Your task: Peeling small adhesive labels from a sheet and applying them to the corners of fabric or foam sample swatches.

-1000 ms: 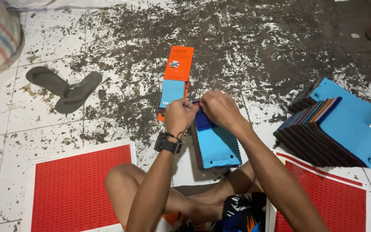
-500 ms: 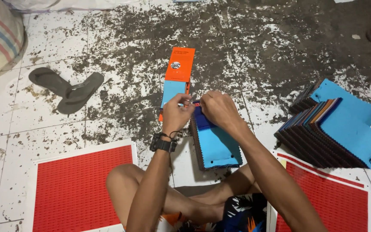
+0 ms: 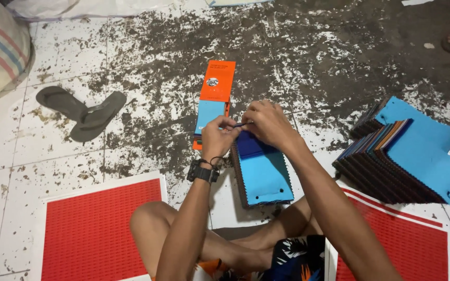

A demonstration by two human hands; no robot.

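Red ribbed mat (image 3: 100,231) lies at the near-left edge of the floor (image 3: 131,57); a pair of grey sandals (image 3: 82,110) sits beyond it, well apart from the work. An orange card (image 3: 217,81) with a light-blue swatch under it lies just left of centre.

Left hand (image 3: 215,138), black watch at the wrist, is pinched shut on a thin dark cord or tie (image 3: 239,125) at the top edge of the swatch stack (image 3: 260,174). Right hand (image 3: 267,124) is closed over the same top edge, its fingers curled onto the dark-blue top leaf; exactly what the fingertips grip is hidden. The stack rests on the floor in front of the crossed legs, light-blue cover uppermost.

Risks, as judged:
- The cord is thin and the pinch is small: it could slip out and lose its place.
- Loose leaves could skew under a sideways pull, so the holes would no longer line up.
- The floor is gritty and stained; a leaf sliding off would pick up dirt.

A second fanned stack (image 3: 407,153) lies near the right edge, beside another red mat (image 3: 397,250).
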